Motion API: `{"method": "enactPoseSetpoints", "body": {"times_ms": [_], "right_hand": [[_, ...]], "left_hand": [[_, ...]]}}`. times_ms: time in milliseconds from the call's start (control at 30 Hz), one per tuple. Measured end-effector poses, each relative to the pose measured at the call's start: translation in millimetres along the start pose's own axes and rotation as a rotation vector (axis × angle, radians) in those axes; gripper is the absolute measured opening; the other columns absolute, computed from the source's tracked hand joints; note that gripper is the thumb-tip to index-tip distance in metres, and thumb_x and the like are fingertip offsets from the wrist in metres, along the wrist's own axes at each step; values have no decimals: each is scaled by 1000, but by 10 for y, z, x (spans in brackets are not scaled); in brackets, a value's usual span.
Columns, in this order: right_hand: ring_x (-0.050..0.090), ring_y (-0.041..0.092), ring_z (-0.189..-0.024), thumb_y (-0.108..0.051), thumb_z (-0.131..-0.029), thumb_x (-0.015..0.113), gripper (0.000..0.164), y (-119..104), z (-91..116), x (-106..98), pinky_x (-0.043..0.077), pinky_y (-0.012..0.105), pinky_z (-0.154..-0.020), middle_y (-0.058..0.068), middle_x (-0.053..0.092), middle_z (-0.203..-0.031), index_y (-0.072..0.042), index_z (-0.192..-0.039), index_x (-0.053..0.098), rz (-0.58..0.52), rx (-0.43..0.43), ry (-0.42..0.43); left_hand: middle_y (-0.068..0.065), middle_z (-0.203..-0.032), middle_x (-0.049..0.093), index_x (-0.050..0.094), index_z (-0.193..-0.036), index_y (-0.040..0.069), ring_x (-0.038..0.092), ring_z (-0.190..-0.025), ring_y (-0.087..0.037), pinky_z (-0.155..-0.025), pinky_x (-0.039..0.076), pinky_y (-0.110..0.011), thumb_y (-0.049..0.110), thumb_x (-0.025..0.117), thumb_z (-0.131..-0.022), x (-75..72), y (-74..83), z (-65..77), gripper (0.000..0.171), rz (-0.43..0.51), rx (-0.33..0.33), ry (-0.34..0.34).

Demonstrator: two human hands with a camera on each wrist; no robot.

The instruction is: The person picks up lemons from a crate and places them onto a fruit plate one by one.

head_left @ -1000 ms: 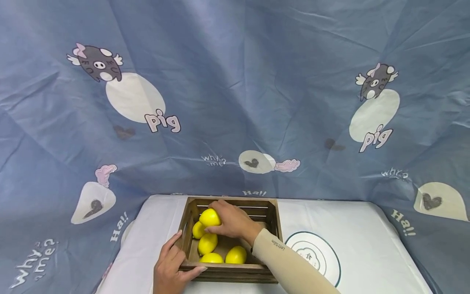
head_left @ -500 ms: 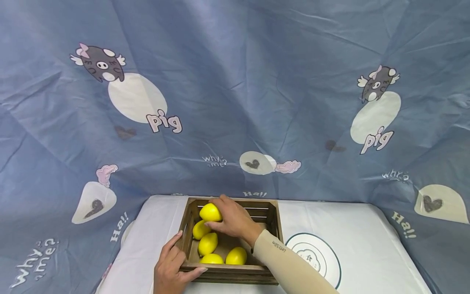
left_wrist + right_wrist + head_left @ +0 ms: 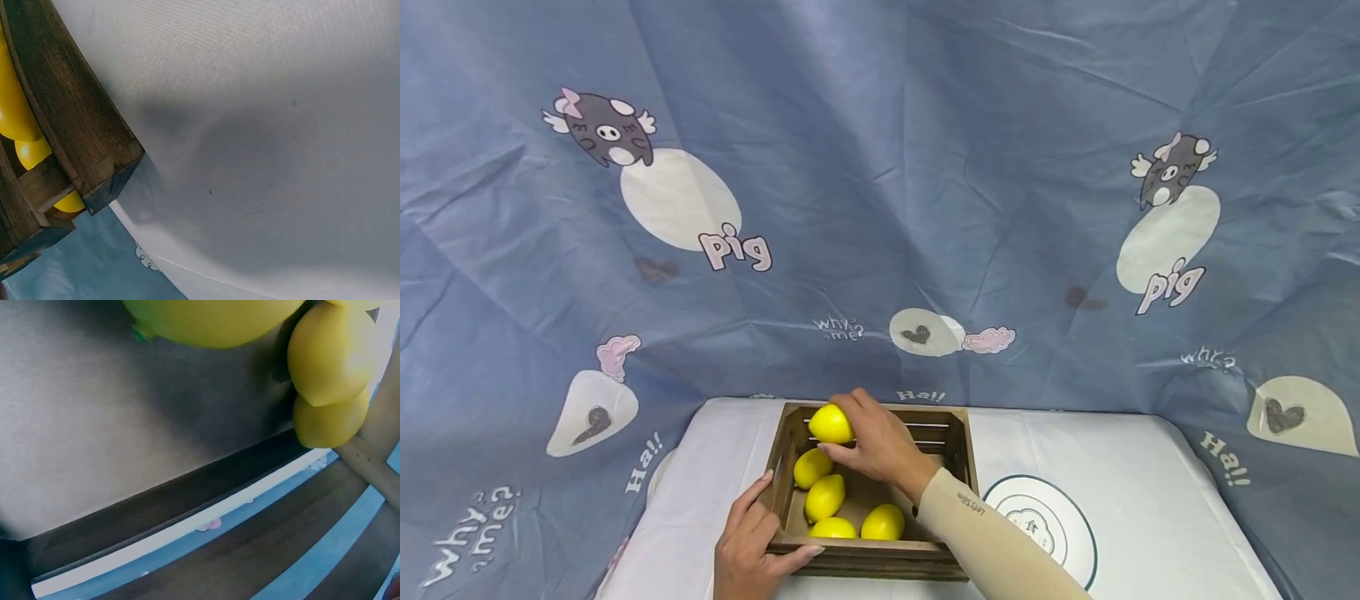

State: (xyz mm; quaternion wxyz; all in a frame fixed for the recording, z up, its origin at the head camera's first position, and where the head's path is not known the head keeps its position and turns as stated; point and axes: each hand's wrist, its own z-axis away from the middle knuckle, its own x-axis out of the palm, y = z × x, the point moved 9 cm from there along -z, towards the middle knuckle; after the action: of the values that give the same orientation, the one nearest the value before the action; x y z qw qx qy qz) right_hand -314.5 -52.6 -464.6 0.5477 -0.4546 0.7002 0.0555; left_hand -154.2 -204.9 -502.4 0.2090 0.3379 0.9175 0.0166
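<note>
One white cloth-covered table (image 3: 1120, 467) bears a brown slatted wooden crate (image 3: 872, 567). The left hand (image 3: 748, 542) spreads thumb and index finger along its near-left corner, presumably steadying it. The right hand (image 3: 880, 444) pinches a yellow oval lemon (image 3: 830, 424) at the crate's far left; four more yellow lemons (image 3: 882, 522) lie inside.

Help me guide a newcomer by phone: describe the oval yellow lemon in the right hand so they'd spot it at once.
On the white cloth-covered table stands a dark brown, slatted wooden crate. Look toward its far left corner, where the right hand holds the oval yellow lemon. Unlike the four other yellow lemons visible in the crate, this one alone is gripped.
</note>
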Motion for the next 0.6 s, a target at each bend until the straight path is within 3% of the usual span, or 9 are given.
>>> {"method": "enactPoseSetpoints", "body": {"times_ms": [267, 600], "right_hand": [[55, 12, -85, -48, -90, 79, 61, 10, -13, -54, 54, 23, -65, -3, 56, -112, -20, -139, 56, -2, 5, 50], [55, 17, -100, -49, -89, 80, 62, 11, -16, -136, 57, 30, -78, -1, 59, -115, -16, -136, 57, 45, 4, 124]], "left_hand": [[2, -66, 38, 39, -65, 16, 66, -104, -47, -117, 42, -23, 73, 71, -85, -6, 6, -4, 68, 11, 3, 11], [2, -66, 38, 40, -65, 15, 66, -104, -46, -117, 42, -22, 73, 71, -85, -13, 8, -14, 69, 12, -1, 13]]}}
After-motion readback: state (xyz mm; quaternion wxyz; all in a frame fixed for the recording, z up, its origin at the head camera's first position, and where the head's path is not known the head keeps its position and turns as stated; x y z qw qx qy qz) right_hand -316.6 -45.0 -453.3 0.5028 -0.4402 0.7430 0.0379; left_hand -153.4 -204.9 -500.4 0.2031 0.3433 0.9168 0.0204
